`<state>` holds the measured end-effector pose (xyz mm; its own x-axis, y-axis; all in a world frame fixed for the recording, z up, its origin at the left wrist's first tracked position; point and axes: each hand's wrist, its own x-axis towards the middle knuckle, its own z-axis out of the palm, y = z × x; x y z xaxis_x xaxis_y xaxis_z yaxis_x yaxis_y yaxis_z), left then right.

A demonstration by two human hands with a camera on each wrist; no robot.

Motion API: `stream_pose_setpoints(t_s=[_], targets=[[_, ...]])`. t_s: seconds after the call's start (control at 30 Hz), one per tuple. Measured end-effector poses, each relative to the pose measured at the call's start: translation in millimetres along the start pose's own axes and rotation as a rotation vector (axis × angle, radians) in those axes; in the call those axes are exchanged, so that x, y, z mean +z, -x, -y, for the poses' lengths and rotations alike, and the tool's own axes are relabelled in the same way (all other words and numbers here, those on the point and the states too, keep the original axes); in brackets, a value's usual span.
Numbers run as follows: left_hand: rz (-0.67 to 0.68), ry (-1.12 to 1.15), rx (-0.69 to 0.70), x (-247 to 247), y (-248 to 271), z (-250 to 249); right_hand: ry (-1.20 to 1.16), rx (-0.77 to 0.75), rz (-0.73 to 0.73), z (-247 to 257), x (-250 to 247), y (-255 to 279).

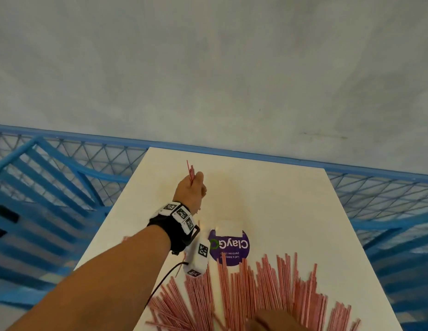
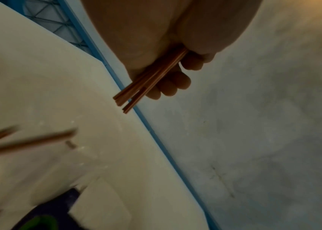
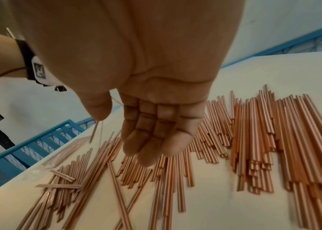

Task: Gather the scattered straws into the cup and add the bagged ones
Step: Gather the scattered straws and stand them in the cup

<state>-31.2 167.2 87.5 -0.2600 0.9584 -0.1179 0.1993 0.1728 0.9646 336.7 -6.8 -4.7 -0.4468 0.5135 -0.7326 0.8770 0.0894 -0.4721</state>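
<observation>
Straws (image 2: 152, 80) pinched in my left hand (image 1: 191, 192); right hand (image 3: 156, 124) spread over the loose pile (image 3: 254, 140) on table (image 1: 279, 199).

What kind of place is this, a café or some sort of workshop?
Probably a plain work or recording room, not a café: a bare white table beside blue mesh fencing, a grey concrete floor, tracking markers strapped to the wrist.

White counter (image 1: 291, 211): loose red-striped straws (image 1: 268, 290) fanned out at 6 o'clock; purple round sticker (image 1: 228, 247) at center, just beyond them.
</observation>
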Motion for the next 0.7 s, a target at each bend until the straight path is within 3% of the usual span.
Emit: stream_pose_setpoints(t_s=[0.1,0.13,0.2,0.23,0.27,0.3,0.33,0.37,0.4,0.47,0.6,0.7], targets=[[0.021,-0.043,0.004,7,-4,25,-0.054,0.055,-0.028,40,116,-34],[0.026,-0.047,-0.006,7,-4,30,-0.064,0.094,-0.012,39,115,-35],[0.032,-0.048,-0.020,8,-5,40,-0.037,-0.028,-0.144,79,41,-41],[0.032,-0.049,-0.020,8,-6,44,-0.037,0.059,-0.133,93,7,-39],[0.032,-0.053,-0.018,7,-7,46,0.003,0.110,-0.210,114,-17,-51],[0.030,-0.053,-0.015,7,-8,49,-0.214,0.045,-0.266,117,-7,-69],[0.026,-0.051,-0.016,6,-8,50,-0.217,-0.005,-0.230,134,18,-61],[0.018,-0.043,-0.018,5,-9,51,-0.249,0.009,-0.295,144,9,-61],[0.010,-0.037,-0.024,4,-9,52,-0.218,0.090,-0.204,151,-3,-61],[-0.003,-0.025,-0.026,2,-10,49,-0.251,0.114,-0.167,152,-9,-58],[0.002,-0.046,-0.023,-5,-8,35,-0.223,0.046,-0.269,150,-8,-60],[-0.005,-0.186,0.095,-14,3,18,-0.196,0.017,-0.306,147,-8,-56]])
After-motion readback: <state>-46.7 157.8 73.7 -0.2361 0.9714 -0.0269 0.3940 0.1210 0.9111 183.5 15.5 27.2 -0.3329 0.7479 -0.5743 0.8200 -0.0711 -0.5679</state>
